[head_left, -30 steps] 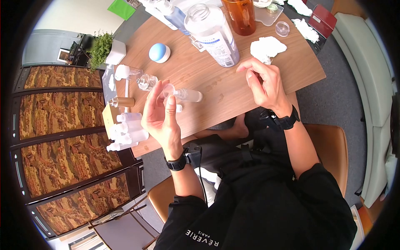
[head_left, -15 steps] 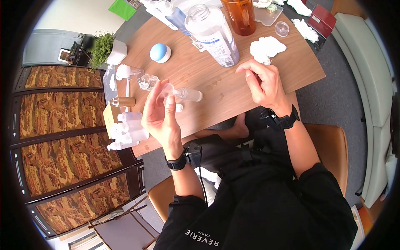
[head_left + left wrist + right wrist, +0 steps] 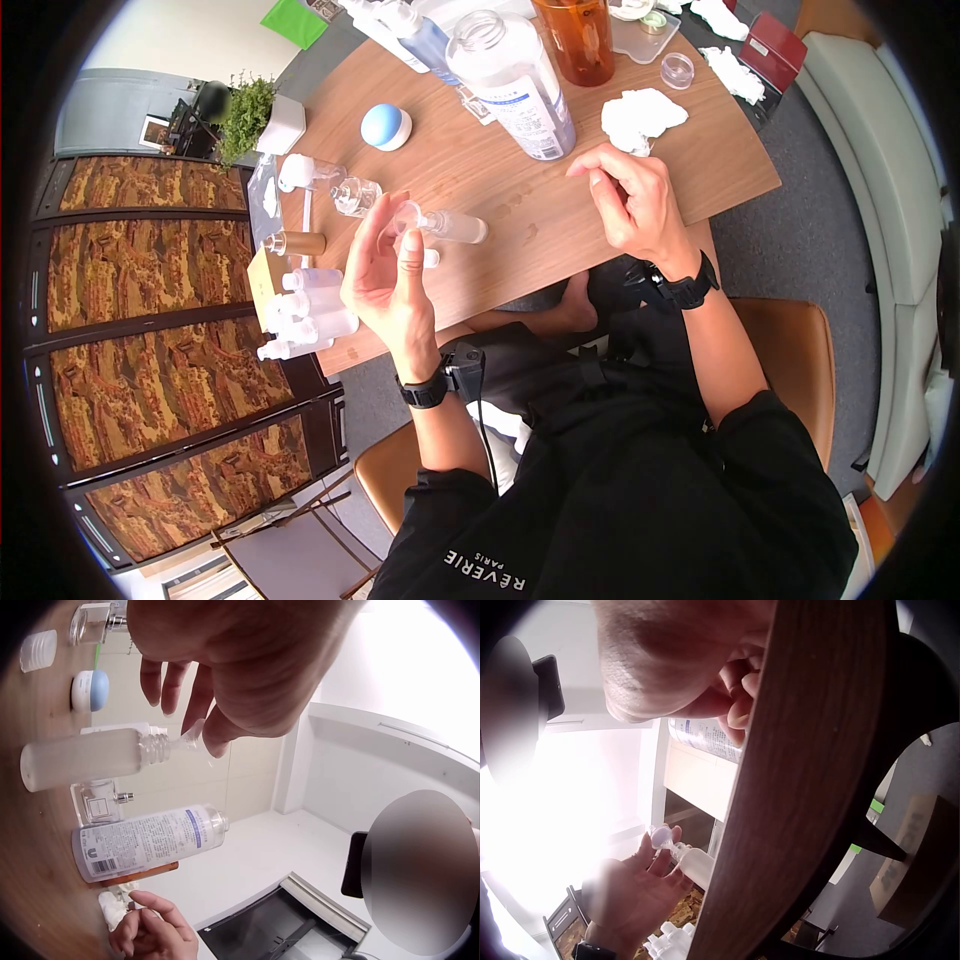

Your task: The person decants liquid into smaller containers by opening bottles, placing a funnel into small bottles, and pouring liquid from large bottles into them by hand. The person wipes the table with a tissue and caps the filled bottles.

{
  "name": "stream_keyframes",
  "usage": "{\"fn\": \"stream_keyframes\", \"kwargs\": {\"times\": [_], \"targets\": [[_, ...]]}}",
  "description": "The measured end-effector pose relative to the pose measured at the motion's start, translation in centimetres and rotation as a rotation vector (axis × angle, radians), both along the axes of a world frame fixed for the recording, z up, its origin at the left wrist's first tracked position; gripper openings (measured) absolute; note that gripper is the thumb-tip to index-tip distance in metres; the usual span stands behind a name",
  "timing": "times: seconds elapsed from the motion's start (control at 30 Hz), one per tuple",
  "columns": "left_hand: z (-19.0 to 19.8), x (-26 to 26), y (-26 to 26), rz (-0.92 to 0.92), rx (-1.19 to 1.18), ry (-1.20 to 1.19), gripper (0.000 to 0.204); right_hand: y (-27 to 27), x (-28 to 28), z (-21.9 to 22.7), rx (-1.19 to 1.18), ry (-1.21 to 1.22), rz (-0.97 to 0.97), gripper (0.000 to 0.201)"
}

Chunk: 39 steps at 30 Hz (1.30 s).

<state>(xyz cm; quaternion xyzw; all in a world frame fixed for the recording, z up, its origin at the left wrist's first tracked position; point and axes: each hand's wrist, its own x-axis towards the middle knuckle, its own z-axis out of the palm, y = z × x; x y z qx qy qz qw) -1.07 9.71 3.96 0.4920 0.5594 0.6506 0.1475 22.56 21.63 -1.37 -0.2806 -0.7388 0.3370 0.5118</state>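
My left hand [image 3: 388, 290] pinches a small clear funnel [image 3: 406, 214] between thumb and fingers. The funnel's narrow end sits in the neck of a small frosted bottle [image 3: 86, 757], which stands upright on the wooden table. A small white cap [image 3: 431, 258] lies close to the bottle. Near the table's front edge, my right hand [image 3: 640, 205] rests loosely curled, with nothing visible in it. Just beyond it is a crumpled white tissue [image 3: 640, 118]. A large clear labelled bottle [image 3: 515, 95], its mouth uncovered, stands between and beyond the hands.
Several small frosted bottles [image 3: 315, 310] stand at the left table edge, near a gold-coloured bottle [image 3: 297, 244]. Behind my left hand are a glass bottle [image 3: 352, 197] and a blue-topped round jar [image 3: 385, 127]. An amber cup [image 3: 578, 45] stands at the back.
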Motion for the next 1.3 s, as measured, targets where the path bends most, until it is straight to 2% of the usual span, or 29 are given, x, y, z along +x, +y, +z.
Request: {"fn": "stream_keyframes", "kwargs": {"times": [0.17,0.87,1.23,1.3], "targets": [[0.05,-0.13,-0.24,-0.017,-0.048,0.018,0.047,-0.03,0.04,0.09,-0.008,-0.002,0.003,0.014],[-0.34,-0.15,-0.07,-0.012,0.012,-0.006,0.046,-0.09,-0.05,-0.32,-0.017,0.010,0.007,0.018],[-0.03,-0.19,-0.32,-0.010,-0.062,-0.002,0.045,-0.11,0.02,-0.03,-0.023,-0.020,-0.003,0.013],[-0.06,-0.23,-0.02,0.000,-0.023,0.001,0.045,-0.07,-0.13,-0.43,-0.004,0.016,-0.002,0.018]]}}
